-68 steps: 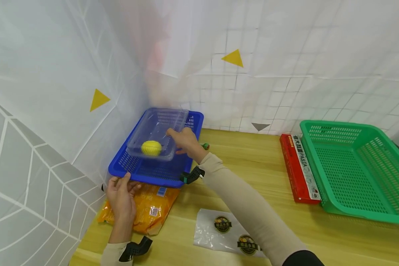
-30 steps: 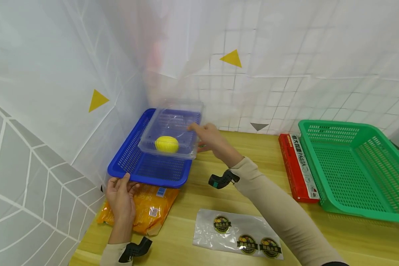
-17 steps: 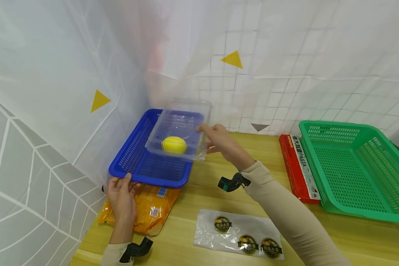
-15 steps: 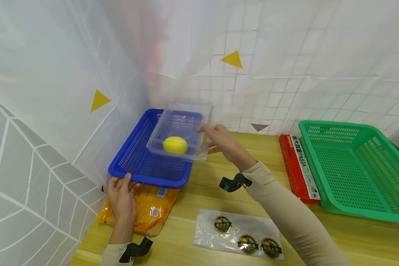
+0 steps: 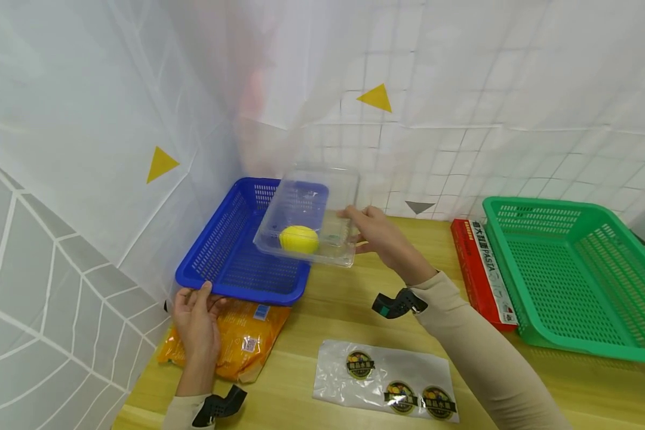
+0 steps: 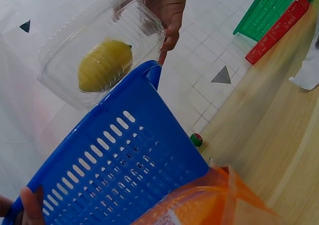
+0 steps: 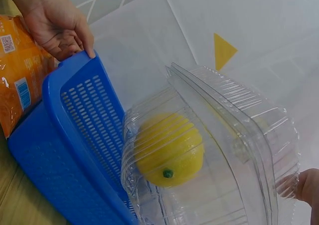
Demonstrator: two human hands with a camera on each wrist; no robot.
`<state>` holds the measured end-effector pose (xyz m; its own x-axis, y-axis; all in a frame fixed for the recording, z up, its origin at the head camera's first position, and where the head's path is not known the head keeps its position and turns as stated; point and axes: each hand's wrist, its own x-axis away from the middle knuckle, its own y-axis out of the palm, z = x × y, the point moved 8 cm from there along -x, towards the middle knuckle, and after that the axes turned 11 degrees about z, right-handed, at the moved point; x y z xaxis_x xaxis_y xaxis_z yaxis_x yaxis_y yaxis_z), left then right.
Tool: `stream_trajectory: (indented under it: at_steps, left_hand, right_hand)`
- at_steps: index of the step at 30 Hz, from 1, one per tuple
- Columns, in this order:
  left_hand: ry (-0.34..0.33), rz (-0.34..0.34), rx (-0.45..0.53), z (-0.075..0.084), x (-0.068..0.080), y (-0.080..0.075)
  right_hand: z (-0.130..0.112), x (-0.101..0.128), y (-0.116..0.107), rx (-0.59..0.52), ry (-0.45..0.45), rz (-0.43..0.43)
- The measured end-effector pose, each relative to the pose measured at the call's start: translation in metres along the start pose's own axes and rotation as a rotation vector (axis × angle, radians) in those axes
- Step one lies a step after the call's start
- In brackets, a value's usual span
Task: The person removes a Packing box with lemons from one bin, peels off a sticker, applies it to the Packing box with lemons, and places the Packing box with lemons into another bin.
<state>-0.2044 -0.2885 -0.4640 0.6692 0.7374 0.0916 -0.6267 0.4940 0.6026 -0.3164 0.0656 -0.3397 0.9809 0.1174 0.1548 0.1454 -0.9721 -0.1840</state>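
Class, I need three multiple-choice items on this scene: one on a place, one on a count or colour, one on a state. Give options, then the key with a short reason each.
1. Where does the orange packet lie?
A. inside the green basket
B. partly under the blue basket's near edge
C. on the red box

2. How many round labels show on the clear bag on the table?
A. one
B. three
C. five

3. What is the state of the clear container with the lemon?
A. resting flat on the table
B. lying in the green basket
C. held up by the right hand

Key: 1 B, its upper end disappears beneath the blue basket, whose front edge the left hand holds. 2 B, the head view shows three printed circles. 3 C, fingers grip its rim and it hangs above the basket's edge.
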Motion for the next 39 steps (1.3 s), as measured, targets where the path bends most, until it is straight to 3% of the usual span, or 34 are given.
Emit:
stream_trajectory:
  at_steps: [20,39]
  left_hand:
    - [-0.004,-0.011,0.021,0.0,0.001,0.001]
    - [0.006,-0.01,0.009,0.001,0.001,0.0]
  right_hand:
    - [0.019,0.009,-0.032,-0.046,0.019,0.052]
    - [0.042,0.02,-0.055,-0.025,0.044,0.116]
